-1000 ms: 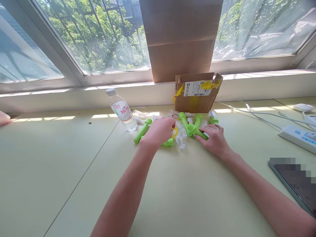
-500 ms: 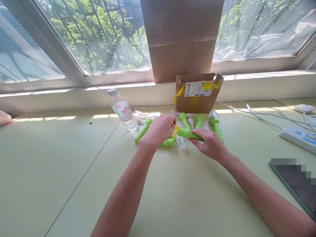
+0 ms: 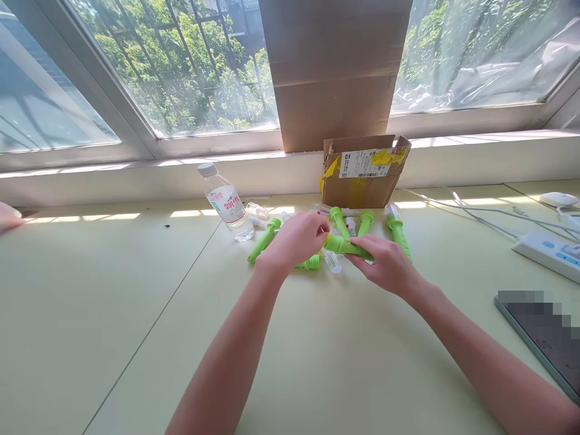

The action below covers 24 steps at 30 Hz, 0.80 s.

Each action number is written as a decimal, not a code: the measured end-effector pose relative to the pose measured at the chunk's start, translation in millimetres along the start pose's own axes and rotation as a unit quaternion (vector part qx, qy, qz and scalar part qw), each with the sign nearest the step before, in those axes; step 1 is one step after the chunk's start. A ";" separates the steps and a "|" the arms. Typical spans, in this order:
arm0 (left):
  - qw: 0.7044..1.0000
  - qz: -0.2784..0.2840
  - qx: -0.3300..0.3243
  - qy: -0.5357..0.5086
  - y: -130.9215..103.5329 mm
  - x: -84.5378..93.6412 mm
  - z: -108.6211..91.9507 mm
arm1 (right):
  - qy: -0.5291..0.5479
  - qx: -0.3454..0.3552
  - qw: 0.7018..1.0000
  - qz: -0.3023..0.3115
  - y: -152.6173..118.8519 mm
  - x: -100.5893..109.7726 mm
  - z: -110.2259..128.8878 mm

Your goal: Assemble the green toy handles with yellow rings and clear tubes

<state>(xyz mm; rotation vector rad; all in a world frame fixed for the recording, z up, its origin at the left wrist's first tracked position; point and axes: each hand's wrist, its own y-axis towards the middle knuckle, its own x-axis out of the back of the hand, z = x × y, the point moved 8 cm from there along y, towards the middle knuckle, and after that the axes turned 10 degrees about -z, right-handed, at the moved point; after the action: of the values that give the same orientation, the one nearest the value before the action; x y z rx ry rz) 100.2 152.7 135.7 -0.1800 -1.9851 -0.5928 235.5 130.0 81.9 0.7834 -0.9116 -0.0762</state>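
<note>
My right hand (image 3: 382, 260) is closed around the body of a green plastic tube (image 3: 341, 244), whose ridged, threaded end points left. At that end my left hand (image 3: 302, 237) pinches a small yellow ring-shaped piece (image 3: 327, 239), mostly hidden by the fingers and set against the tube's mouth. Under and around the hands lie more green tubes (image 3: 263, 240) and clear ribbed plastic caps (image 3: 333, 262). Another green tube (image 3: 397, 232) with a clear top lies just beyond my right hand. A small white piece with red (image 3: 350, 226) sits among them.
A water bottle (image 3: 228, 205) stands at the back left of the pile. Behind it all is an open cardboard box (image 3: 357, 193) by the window ledge. On the right are a power strip (image 3: 548, 251), cables and a phone (image 3: 539, 344). Part of another person's hand (image 3: 9, 216) shows far left.
The yellow piece has moved right, from just off the tube's threaded end to against its mouth, and less of it shows. My right hand keeps its hold nearly still.
</note>
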 end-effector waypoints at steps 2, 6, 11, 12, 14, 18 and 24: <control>1.000 0.008 0.005 -0.029 -1.1 0.9 -1.1 | -0.002 -0.003 1.000 0.000 1.8 2.8 -1.5; 0.997 0.019 0.014 -0.079 -3.3 2.4 -4.2 | -0.012 -0.020 1.000 0.004 4.7 8.7 -5.0; 0.996 0.017 0.019 -0.086 -2.5 -1.6 -3.3 | -0.023 -0.049 0.999 0.009 8.8 18.1 -4.1; 0.996 0.015 0.020 -0.090 -1.9 -2.9 -2.7 | -0.023 -0.054 0.998 0.011 10.2 20.2 -3.0; 0.995 0.012 0.019 -0.102 -0.5 -4.9 -1.7 | -0.021 -0.063 0.997 0.023 13.6 23.8 -0.3; 0.987 -0.015 0.023 -0.158 2.7 -2.5 -3.3 | -0.037 -0.076 0.996 0.034 25.3 34.4 5.2; 0.968 -0.034 0.054 -0.242 3.8 1.0 -7.2 | -0.037 -0.089 0.993 0.062 45.7 49.5 4.1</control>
<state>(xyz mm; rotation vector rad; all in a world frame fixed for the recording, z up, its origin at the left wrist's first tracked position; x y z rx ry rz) 106.9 152.3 140.5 -0.2029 -2.4985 -0.5155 251.9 142.2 146.1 0.5606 -1.0066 -0.0771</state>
